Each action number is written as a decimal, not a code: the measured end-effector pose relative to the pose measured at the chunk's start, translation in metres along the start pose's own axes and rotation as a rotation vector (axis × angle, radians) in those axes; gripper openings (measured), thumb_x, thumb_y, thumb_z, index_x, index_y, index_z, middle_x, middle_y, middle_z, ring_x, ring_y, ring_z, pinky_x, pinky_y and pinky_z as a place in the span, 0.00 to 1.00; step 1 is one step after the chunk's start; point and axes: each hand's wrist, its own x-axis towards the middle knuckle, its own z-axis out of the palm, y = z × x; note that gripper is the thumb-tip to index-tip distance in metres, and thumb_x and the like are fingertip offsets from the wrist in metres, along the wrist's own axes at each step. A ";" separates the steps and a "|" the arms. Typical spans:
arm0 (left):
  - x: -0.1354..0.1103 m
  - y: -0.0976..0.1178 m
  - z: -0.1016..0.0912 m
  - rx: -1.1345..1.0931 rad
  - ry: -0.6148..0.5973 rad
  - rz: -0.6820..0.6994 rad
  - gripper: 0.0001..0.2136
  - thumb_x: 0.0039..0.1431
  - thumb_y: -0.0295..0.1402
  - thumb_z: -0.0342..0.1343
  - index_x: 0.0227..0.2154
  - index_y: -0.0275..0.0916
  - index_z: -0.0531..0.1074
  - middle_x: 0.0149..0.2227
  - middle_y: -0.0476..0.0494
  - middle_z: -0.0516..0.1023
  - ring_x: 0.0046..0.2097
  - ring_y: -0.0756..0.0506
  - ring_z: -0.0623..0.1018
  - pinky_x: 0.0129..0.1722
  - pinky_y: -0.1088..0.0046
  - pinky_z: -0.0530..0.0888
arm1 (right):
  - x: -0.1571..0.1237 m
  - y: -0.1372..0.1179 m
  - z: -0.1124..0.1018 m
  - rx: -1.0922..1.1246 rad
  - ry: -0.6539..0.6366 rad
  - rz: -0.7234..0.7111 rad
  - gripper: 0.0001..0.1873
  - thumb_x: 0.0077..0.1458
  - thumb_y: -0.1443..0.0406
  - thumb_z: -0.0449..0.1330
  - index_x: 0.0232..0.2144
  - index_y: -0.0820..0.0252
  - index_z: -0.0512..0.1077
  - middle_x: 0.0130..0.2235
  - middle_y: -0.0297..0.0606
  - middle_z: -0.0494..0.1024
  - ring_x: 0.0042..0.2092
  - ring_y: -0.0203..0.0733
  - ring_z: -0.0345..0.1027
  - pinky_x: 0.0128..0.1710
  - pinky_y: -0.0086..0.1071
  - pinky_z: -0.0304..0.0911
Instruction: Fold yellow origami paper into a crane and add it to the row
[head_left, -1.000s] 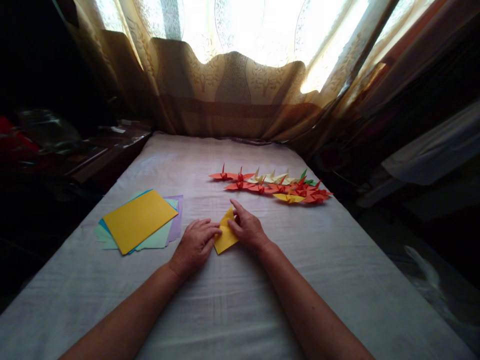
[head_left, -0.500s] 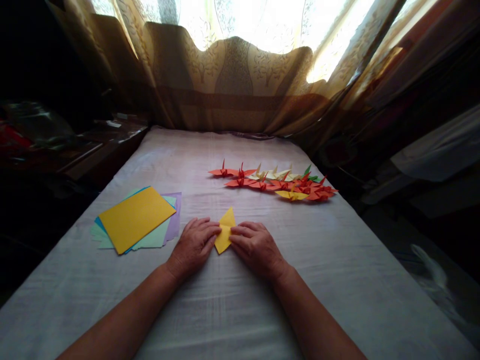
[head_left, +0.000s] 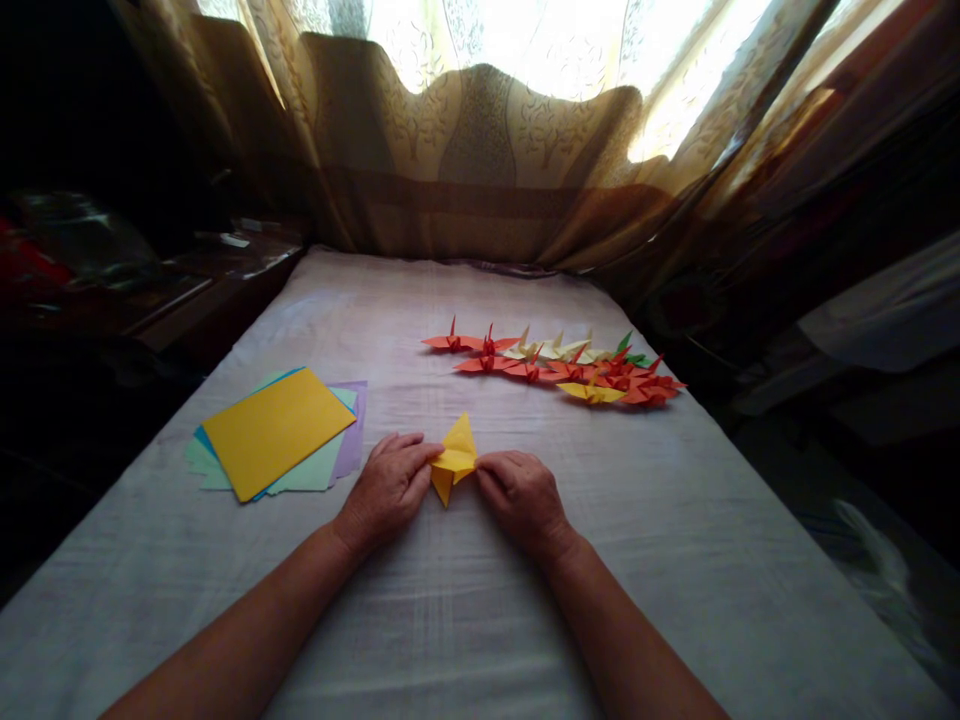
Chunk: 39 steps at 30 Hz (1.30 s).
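Observation:
A small piece of folded yellow origami paper (head_left: pixel 457 452) lies on the cloth between my hands, one point facing away from me and another toward me. Its middle flap is partly lifted and spread sideways. My left hand (head_left: pixel 394 482) rests at its left edge, fingertips closed on the paper. My right hand (head_left: pixel 523 498) pinches the right corner between thumb and forefinger, the other fingers curled in. Beyond my right hand stands a yellow paper crane (head_left: pixel 592 393), with several red paper cranes (head_left: pixel 532 372) around it.
Left of my hands lies a stack of coloured paper, a yellow sheet (head_left: pixel 279 432) on top and green, blue and purple sheets under it. Cream cranes (head_left: pixel 556 348) and a green crane (head_left: pixel 628 350) stand farther back. A pale cloth (head_left: pixel 360 310) covers the table; a curtain (head_left: pixel 480 150) hangs behind.
The yellow paper was a flat diamond; now its middle flap is pulled open sideways. My right hand has moved slightly right and gone from lying on the paper to pinching its corner.

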 end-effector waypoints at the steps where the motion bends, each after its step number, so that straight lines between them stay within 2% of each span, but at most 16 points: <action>1: 0.000 0.001 0.000 -0.002 0.005 0.001 0.16 0.64 0.31 0.47 0.49 0.40 0.76 0.49 0.41 0.81 0.56 0.38 0.74 0.61 0.52 0.65 | 0.000 0.000 0.001 0.025 0.007 0.031 0.07 0.59 0.68 0.58 0.31 0.56 0.75 0.33 0.37 0.82 0.36 0.41 0.74 0.39 0.31 0.63; 7: 0.001 0.002 -0.001 -0.043 0.031 0.019 0.12 0.64 0.34 0.51 0.45 0.43 0.77 0.45 0.44 0.82 0.55 0.39 0.75 0.59 0.54 0.66 | 0.000 0.001 0.001 0.180 -0.025 0.165 0.05 0.56 0.68 0.59 0.30 0.56 0.75 0.32 0.36 0.80 0.35 0.41 0.74 0.38 0.31 0.65; 11: 0.006 0.001 -0.001 -0.041 0.052 -0.014 0.11 0.64 0.33 0.51 0.41 0.44 0.79 0.42 0.44 0.83 0.51 0.39 0.78 0.55 0.57 0.70 | 0.002 0.002 -0.003 0.285 -0.072 0.222 0.07 0.58 0.65 0.58 0.31 0.56 0.76 0.32 0.36 0.80 0.36 0.40 0.74 0.37 0.31 0.66; 14: 0.009 0.002 -0.001 -0.027 0.091 -0.037 0.10 0.64 0.33 0.52 0.38 0.43 0.79 0.40 0.43 0.83 0.47 0.40 0.79 0.51 0.59 0.72 | 0.002 0.003 -0.004 0.313 -0.073 0.227 0.08 0.60 0.63 0.57 0.33 0.56 0.76 0.34 0.37 0.81 0.36 0.41 0.74 0.38 0.31 0.67; 16: 0.009 0.003 -0.001 -0.027 0.117 -0.032 0.10 0.64 0.33 0.51 0.37 0.42 0.78 0.39 0.43 0.82 0.44 0.41 0.79 0.48 0.61 0.72 | 0.003 0.002 -0.002 0.320 -0.050 0.201 0.07 0.58 0.63 0.59 0.38 0.56 0.76 0.38 0.38 0.81 0.39 0.42 0.75 0.41 0.33 0.69; 18: 0.008 0.005 -0.001 -0.030 0.143 -0.012 0.10 0.65 0.33 0.50 0.37 0.41 0.77 0.37 0.43 0.82 0.41 0.42 0.79 0.47 0.62 0.72 | 0.003 0.000 0.000 0.312 -0.027 0.171 0.11 0.55 0.64 0.61 0.42 0.55 0.76 0.42 0.40 0.81 0.43 0.43 0.75 0.45 0.34 0.69; 21: 0.006 0.007 -0.001 -0.018 0.172 0.005 0.11 0.66 0.34 0.47 0.35 0.40 0.75 0.34 0.43 0.81 0.38 0.43 0.78 0.45 0.63 0.72 | 0.004 -0.001 0.004 0.294 -0.024 0.179 0.10 0.57 0.67 0.57 0.40 0.54 0.77 0.41 0.39 0.82 0.43 0.42 0.75 0.45 0.34 0.69; 26: 0.007 0.009 -0.003 -0.028 0.132 -0.028 0.11 0.65 0.35 0.46 0.33 0.40 0.73 0.32 0.44 0.79 0.37 0.43 0.77 0.43 0.64 0.71 | 0.004 -0.001 0.007 0.284 -0.031 0.247 0.11 0.59 0.65 0.55 0.38 0.54 0.78 0.39 0.38 0.83 0.40 0.43 0.77 0.42 0.34 0.69; 30: 0.008 0.010 -0.005 -0.080 0.092 -0.062 0.08 0.60 0.37 0.52 0.35 0.41 0.73 0.34 0.45 0.80 0.39 0.42 0.78 0.44 0.64 0.71 | 0.004 -0.001 0.008 0.273 -0.036 0.293 0.11 0.58 0.64 0.55 0.36 0.54 0.79 0.37 0.37 0.83 0.39 0.43 0.77 0.41 0.32 0.69; 32: 0.009 0.012 -0.006 -0.092 0.073 -0.086 0.06 0.58 0.37 0.54 0.33 0.41 0.73 0.34 0.45 0.80 0.39 0.42 0.77 0.45 0.64 0.70 | 0.005 -0.002 0.009 0.271 -0.028 0.305 0.11 0.58 0.64 0.55 0.35 0.54 0.79 0.37 0.37 0.83 0.38 0.43 0.77 0.40 0.32 0.69; 39: 0.017 0.015 -0.010 -0.077 0.011 -0.192 0.09 0.59 0.36 0.50 0.26 0.41 0.69 0.27 0.49 0.76 0.33 0.45 0.75 0.38 0.68 0.68 | 0.007 -0.002 0.003 0.401 0.005 0.310 0.15 0.62 0.59 0.53 0.34 0.56 0.79 0.36 0.39 0.83 0.38 0.43 0.77 0.38 0.32 0.70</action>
